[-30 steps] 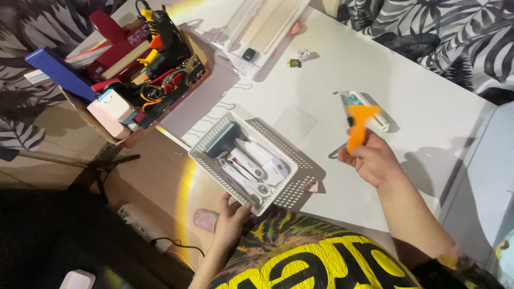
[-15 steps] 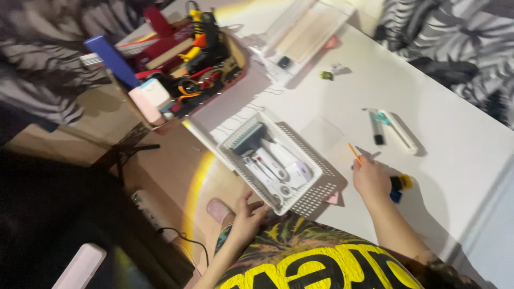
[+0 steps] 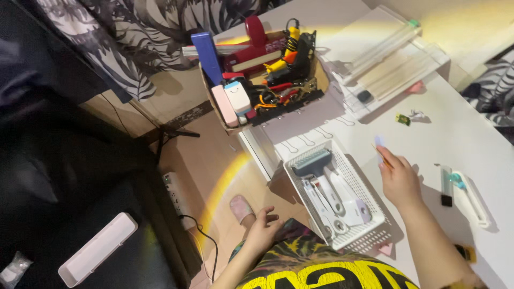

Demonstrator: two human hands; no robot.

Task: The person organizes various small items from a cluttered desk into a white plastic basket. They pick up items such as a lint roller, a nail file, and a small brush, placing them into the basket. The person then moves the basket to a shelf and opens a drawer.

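- Near the front edge of the white worktop (image 3: 471, 134), the right hand (image 3: 399, 182) is held just beside the white basket (image 3: 369, 235), fingers loosely curled; a thin orange stick (image 3: 381, 155) and a small pale card (image 3: 379, 141) are pinched at the fingertips.
- Inside the basket, a grey comb-like tool (image 3: 312, 162) and several white tools are laid lengthwise.
- Below the worktop's front edge, the left hand (image 3: 262, 230) is rested on the lap, fingers spread and nothing held.
- Towards the right edge, a white pen-shaped tool with a teal tip (image 3: 471, 195) and a black-ended stick (image 3: 445, 186) are laid side by side.
- At the far left corner, a cardboard box of tools (image 3: 262, 80) is seen.
- On the floor, a pink slipper (image 3: 241, 207) and a power strip (image 3: 174, 195) are visible.
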